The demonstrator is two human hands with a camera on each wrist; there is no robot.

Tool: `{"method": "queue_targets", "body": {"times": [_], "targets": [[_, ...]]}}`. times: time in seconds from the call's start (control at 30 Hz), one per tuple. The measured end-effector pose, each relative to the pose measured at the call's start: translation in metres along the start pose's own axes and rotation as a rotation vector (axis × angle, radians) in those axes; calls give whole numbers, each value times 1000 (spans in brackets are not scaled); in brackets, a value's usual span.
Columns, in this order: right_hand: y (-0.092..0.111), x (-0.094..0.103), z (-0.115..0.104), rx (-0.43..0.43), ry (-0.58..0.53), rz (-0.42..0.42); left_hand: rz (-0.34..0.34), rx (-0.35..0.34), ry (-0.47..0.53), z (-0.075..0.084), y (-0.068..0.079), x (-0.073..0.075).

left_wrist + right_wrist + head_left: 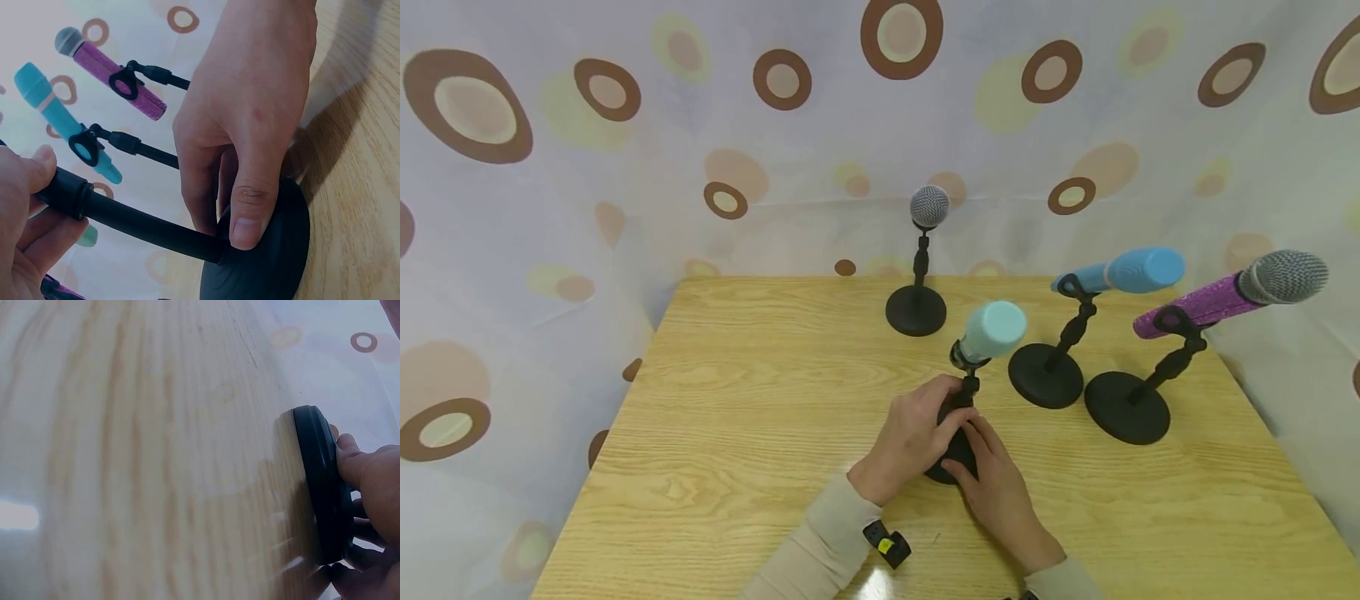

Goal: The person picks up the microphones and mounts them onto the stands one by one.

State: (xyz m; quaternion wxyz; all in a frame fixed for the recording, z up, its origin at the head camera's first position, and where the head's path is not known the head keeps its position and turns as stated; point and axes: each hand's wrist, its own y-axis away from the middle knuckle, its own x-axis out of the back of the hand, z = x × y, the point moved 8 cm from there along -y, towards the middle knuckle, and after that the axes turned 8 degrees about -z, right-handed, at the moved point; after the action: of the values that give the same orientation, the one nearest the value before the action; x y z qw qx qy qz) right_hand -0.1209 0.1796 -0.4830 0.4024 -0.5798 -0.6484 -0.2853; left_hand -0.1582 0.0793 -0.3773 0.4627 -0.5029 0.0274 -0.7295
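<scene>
A mint-green microphone [996,329] rests in the clip of a black desktop microphone stand [953,471], its head pointing up and toward me. My left hand [913,429] grips the stand's post; the left wrist view shows its thumb and fingers around the thick black collar [65,190]. Lower down, my right hand [1000,487] holds the round base, its thumb [247,231] lying on the top near the foot of the post. The base [322,487] appears edge-on in the right wrist view, with the right fingers at its side.
To the right stand a blue microphone [1142,271] and a glittery purple microphone [1217,304], each on a black stand. Behind is another stand with a silver-headed microphone [929,207]. A patterned cloth [820,158] hangs around the wooden table [737,400].
</scene>
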Motion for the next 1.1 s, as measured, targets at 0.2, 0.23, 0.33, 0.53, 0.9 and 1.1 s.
{"method": "queue_targets", "body": {"times": [0.2, 0.23, 0.33, 0.53, 0.9, 1.1], "targets": [[0, -1, 1, -2, 1, 2, 4, 28, 17, -2, 0, 0], [-1, -1, 1, -3, 2, 3, 2, 39, 28, -3, -1, 0], [-1, -1, 1, -5, -4, 2, -19, 68, 82, -7, -1, -2], [0, 0, 0, -2, -13, 5, -114, 82, 148, -15, -6, -5], [0, 0, 0, 16, -16, 18, -278, 63, 314, -17, -9, -17], [0, -1, 2, 7, -18, 8, -305, 96, 298, -12, -8, -20]]}}
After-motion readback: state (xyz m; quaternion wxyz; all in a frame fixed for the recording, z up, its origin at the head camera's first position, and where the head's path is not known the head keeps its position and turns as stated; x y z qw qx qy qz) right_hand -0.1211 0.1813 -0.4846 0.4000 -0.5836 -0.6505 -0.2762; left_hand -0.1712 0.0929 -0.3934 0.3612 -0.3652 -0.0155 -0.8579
